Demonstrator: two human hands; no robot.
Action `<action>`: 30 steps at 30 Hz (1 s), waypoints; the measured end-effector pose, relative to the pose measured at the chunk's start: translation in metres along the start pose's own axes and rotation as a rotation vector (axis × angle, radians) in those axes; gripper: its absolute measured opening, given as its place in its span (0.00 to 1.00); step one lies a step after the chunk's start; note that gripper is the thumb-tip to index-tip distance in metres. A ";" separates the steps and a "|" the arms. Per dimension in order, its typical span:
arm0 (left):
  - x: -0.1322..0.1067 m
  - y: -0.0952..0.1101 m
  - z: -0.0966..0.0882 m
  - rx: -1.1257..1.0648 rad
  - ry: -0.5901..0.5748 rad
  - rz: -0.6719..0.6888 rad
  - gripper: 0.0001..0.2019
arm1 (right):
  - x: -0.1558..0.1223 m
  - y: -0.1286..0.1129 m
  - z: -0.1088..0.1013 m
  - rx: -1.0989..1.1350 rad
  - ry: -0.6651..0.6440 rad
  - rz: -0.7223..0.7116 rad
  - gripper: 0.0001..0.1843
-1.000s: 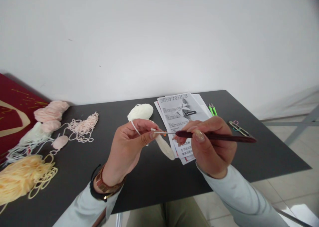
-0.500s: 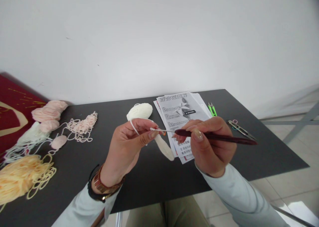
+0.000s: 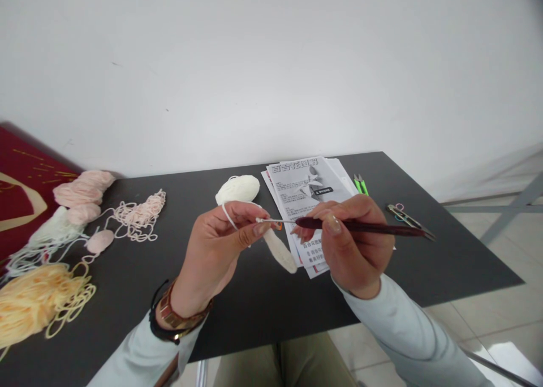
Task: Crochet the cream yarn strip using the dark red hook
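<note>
My right hand grips a crochet hook by its dark wooden handle, with the thin metal shaft pointing left. The shaft's tip meets white yarn at the fingertips of my left hand. Thumb and forefinger of that hand pinch a white crochet piece, whose narrow body hangs down to the right. A strand of white yarn runs over the left forefinger. Something small and orange shows by the piece, partly hidden. Behind the left hand lies a ball of white yarn.
Printed sheets lie behind my hands on the dark table. Green-handled snips and metal snips rest to the right. Pink yarn, a loose pink tangle and yellow yarn sit left, by a red bag.
My right hand has shifted slightly left and up, and the handle's far end has risen a little. My left hand stays nearly in place.
</note>
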State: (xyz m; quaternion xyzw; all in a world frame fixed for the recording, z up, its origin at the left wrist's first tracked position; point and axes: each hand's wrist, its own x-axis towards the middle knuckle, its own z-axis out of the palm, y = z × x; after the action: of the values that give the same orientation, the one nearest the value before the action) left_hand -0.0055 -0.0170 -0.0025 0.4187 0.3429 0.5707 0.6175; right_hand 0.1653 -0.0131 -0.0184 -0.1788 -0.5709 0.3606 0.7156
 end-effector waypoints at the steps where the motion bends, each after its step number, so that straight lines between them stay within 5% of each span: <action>1: 0.000 0.000 0.000 -0.001 -0.001 0.004 0.05 | 0.000 0.000 0.000 -0.004 0.003 0.003 0.03; 18: 0.001 0.001 0.000 -0.022 -0.024 -0.015 0.05 | 0.005 0.001 -0.001 0.089 -0.019 0.140 0.03; 30: 0.000 0.004 0.002 -0.092 -0.028 -0.098 0.05 | 0.013 0.004 0.002 0.233 -0.006 0.423 0.10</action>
State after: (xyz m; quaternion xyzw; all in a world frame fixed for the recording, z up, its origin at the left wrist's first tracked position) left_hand -0.0055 -0.0175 0.0022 0.3805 0.3276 0.5493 0.6680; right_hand 0.1636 -0.0014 -0.0121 -0.2095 -0.4774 0.5665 0.6382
